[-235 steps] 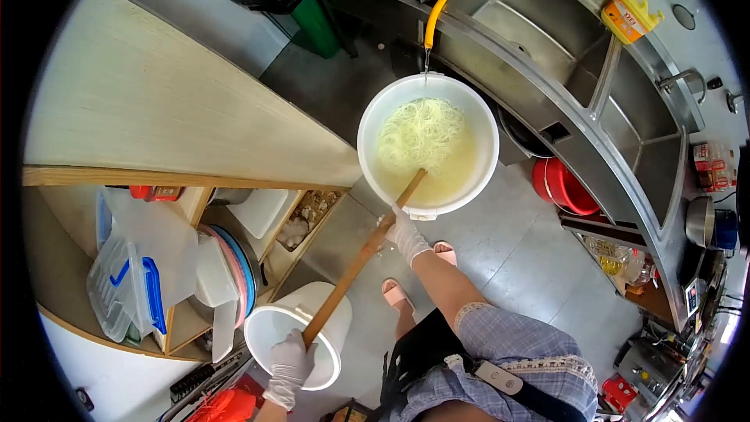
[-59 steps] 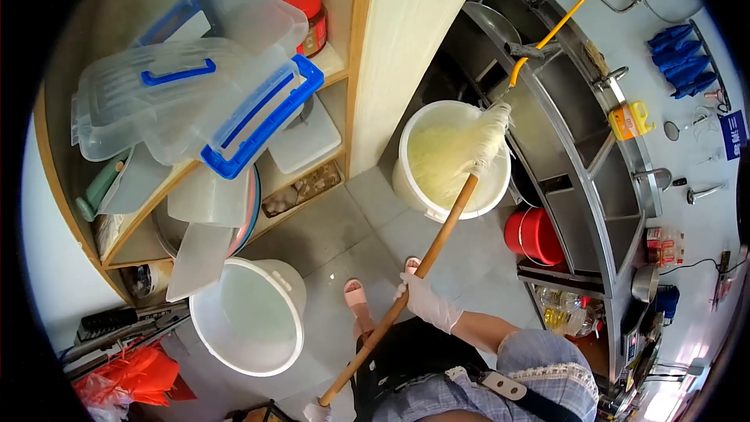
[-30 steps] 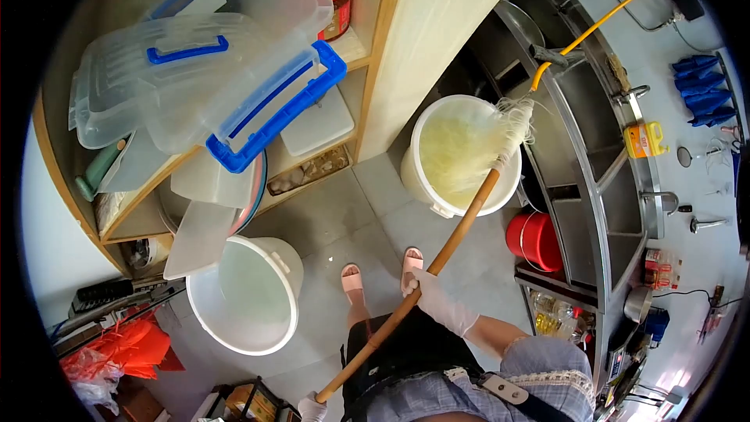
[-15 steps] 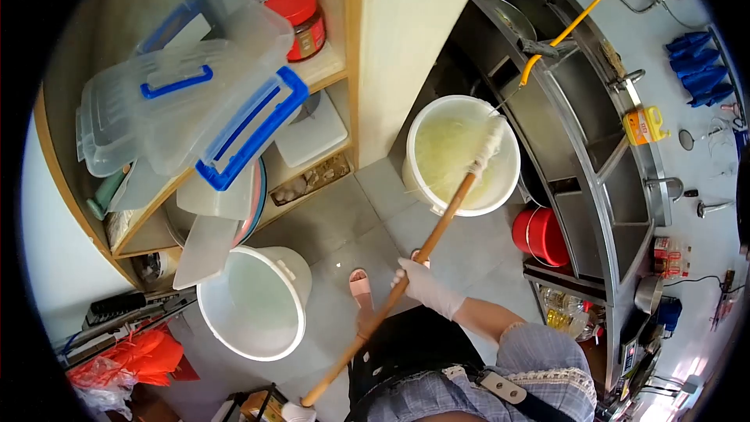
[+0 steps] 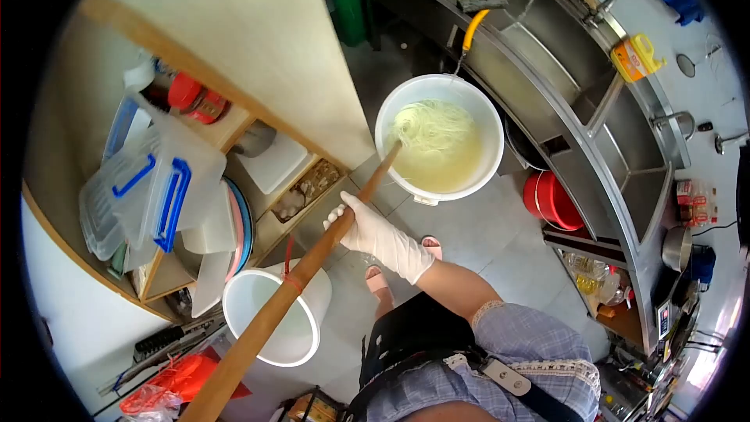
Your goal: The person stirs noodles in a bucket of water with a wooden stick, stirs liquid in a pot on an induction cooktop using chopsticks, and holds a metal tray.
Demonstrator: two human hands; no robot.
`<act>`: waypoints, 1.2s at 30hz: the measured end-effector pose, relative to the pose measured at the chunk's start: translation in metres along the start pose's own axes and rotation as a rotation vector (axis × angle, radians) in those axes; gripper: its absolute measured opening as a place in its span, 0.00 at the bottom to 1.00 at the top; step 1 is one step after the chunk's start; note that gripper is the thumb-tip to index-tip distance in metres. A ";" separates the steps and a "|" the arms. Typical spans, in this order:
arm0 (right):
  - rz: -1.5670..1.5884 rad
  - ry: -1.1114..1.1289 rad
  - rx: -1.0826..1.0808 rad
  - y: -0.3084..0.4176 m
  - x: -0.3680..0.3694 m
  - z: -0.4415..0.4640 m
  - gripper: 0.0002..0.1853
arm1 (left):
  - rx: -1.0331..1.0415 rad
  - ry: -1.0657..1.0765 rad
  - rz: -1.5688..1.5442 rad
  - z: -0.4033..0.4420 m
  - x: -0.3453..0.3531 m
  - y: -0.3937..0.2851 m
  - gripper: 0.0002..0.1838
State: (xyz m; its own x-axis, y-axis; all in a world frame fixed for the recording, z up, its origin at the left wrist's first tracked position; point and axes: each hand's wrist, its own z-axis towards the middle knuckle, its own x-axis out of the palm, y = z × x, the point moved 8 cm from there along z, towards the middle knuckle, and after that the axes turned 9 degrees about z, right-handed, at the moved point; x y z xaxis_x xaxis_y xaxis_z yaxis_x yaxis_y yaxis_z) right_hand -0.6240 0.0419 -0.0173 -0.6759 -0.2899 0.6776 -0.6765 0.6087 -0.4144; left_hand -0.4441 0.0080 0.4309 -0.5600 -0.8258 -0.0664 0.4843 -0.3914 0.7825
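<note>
My right hand (image 5: 373,236), in a white glove, is closed round a long wooden pole (image 5: 312,259). The pole slants from the bottom left up to a white bucket (image 5: 494,129), where its far end meets pale noodle-like strands (image 5: 437,125) in yellowish liquid. These strands lie in the liquid, mostly in the upper part of the bucket. A yellow hose (image 5: 488,12) hangs above the bucket's rim with a thin stream of water below it. Of my left hand nothing shows. A red string (image 5: 291,280) is tied round the pole.
A second white bucket (image 5: 311,344) with cloudy liquid stands at the lower left. Wooden shelves (image 5: 234,121) hold clear plastic boxes with blue handles. Steel sinks (image 5: 539,55) curve along the right. Beneath them sits a red bucket (image 5: 553,202).
The strands lifted on the pole's end are now down in the liquid, and that end has moved left across the bucket. The pole's near part has risen closer to the camera; my left hand has left view.
</note>
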 end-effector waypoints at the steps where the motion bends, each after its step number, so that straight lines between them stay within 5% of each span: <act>1: 0.042 -0.006 -0.003 0.007 0.000 -0.008 0.19 | 0.071 0.034 -0.043 0.019 0.007 -0.018 0.06; 6: 0.241 -0.109 -0.169 0.121 -0.061 0.033 0.12 | 0.427 0.279 -0.268 0.083 0.037 -0.123 0.05; 9: 0.372 -0.171 -0.252 0.170 -0.109 0.071 0.09 | 0.746 0.641 -0.446 0.033 0.067 -0.228 0.04; 11: 0.412 -0.174 -0.309 0.182 -0.113 0.085 0.09 | 0.724 0.747 -0.440 -0.001 0.082 -0.259 0.05; 13: 0.395 -0.129 -0.279 0.178 -0.117 0.093 0.11 | 0.692 0.792 -0.419 -0.035 0.096 -0.256 0.07; 15: 0.320 -0.219 -0.279 0.170 -0.124 0.099 0.11 | 0.533 1.165 -0.762 -0.088 0.109 -0.251 0.12; 19: 0.203 -0.387 -0.321 0.184 -0.179 0.107 0.14 | 0.385 1.454 -1.018 -0.188 0.093 -0.279 0.16; 23: 0.040 -0.335 -0.389 0.154 -0.213 0.096 0.12 | 0.100 1.527 -0.973 -0.307 0.056 -0.255 0.13; 27: -0.122 -0.325 -0.383 0.090 -0.221 0.036 0.12 | -0.088 1.835 -1.056 -0.433 -0.015 -0.235 0.12; 29: -0.169 -0.491 -0.345 0.090 -0.247 0.024 0.14 | -0.124 2.089 -1.009 -0.509 -0.062 -0.254 0.15; 36: -0.257 -0.605 -0.339 0.139 -0.294 0.049 0.14 | -0.321 2.462 -0.893 -0.650 -0.135 -0.326 0.16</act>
State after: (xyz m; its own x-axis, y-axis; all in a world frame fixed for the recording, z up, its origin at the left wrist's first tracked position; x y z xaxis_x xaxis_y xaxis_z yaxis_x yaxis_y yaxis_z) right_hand -0.5339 0.1756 -0.3042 -0.6177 -0.7509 0.2337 -0.7739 0.6332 -0.0113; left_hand -0.0896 -0.0169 -0.2179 0.5436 0.6964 -0.4686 0.8322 -0.5198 0.1929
